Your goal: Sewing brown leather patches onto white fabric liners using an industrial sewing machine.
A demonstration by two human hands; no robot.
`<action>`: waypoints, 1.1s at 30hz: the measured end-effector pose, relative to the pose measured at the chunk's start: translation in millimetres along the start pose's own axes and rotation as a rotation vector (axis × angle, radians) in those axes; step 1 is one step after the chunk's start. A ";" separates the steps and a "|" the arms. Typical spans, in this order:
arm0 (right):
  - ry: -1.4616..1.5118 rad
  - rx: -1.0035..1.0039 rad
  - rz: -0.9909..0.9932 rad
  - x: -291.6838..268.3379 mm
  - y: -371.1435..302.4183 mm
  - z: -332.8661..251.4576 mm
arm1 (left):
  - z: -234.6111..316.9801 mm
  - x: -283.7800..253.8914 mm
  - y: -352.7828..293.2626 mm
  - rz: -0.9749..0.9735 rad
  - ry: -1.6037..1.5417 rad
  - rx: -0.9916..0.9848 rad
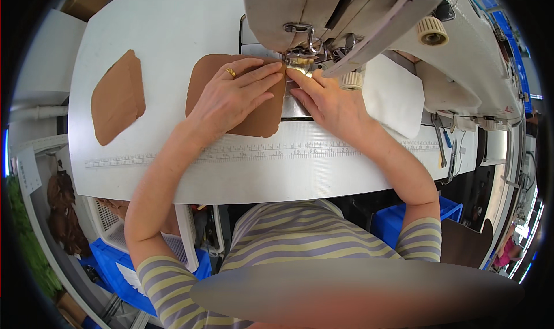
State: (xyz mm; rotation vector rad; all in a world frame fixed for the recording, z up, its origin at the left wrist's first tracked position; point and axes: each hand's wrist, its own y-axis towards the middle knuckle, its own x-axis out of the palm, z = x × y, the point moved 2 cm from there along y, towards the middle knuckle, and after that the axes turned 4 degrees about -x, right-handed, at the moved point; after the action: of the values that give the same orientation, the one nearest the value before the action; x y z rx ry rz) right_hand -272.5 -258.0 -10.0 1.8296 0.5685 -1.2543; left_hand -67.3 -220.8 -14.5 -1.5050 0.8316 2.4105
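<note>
A brown, leather-like panel with rounded corners (pixel 262 121) lies flat on the white table, its right edge by the needle area of the sewing machine (pixel 346 12). My left hand (pixel 228 101) rests on this panel with flat, outstretched fingers, a gold ring on one of them. Just right of the panel's edge is my right hand (pixel 334 101); its index finger points to that edge and its thumb is apart from it. The machine head partly covers the other fingers of that hand. Farther left lies a second brown piece (pixel 120 98), irregular in outline.
A white sheet-like piece (pixel 398 92) lies right of my right hand. Along the table's front runs a ruler scale (pixel 242 152). Small hand tools (pixel 445 138) sit at the right edge. Below are a white basket (pixel 186 231) and a blue bin (pixel 389 222).
</note>
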 end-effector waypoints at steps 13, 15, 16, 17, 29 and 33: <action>0.017 -0.042 0.043 6.3 -3.2 6.5 | 3.9 2.8 3.0 0.036 0.013 -0.014; 0.027 -0.089 0.104 4.8 -0.2 6.3 | 4.4 4.7 2.8 0.046 0.015 -0.047; 0.027 -0.088 0.104 5.0 -0.4 6.3 | 5.2 5.3 2.8 0.045 0.015 -0.046; 0.029 -0.075 0.093 5.3 -1.0 6.5 | 5.9 5.7 2.8 0.054 0.020 -0.051; 0.006 -0.080 0.022 6.0 -4.1 5.7 | 9.0 4.7 -1.1 0.072 0.001 -0.098; 0.088 -0.128 0.068 5.0 -8.8 10.4 | 27.9 -16.2 -18.5 -0.077 0.049 -0.045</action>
State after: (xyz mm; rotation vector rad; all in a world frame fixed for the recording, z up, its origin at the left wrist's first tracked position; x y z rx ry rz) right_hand -282.6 -262.2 -19.5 1.7888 0.6160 -1.0721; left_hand -73.3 -188.1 2.2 -1.5885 0.7193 2.3612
